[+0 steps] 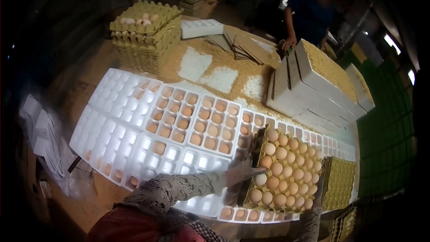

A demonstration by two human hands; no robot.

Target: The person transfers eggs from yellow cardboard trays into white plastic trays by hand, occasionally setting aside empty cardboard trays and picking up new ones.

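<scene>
A yellowish pulp egg tray (295, 175), full of brown and pale eggs, is held tilted above the white foam egg boxes. My left hand (244, 172) grips its left edge, with the thumb over the rim beside a pale egg (260, 179). At the tray's near right edge is my right hand (315, 213), mostly hidden by the tray, its wrist and sleeve coming up from below. Foam boxes with eggs (213, 125) in their cells lie just beyond and left of the tray. Closer to my left sleeve, a foam box (197, 163) has bare cells.
Stacked pulp trays (145, 40) with a few eggs on top stand far left. Sawdust (179, 62) covers the table behind the boxes. White foam blocks (309, 80) are piled at right, near another person (309, 13). A pulp tray stack (339, 183) stands right of my tray.
</scene>
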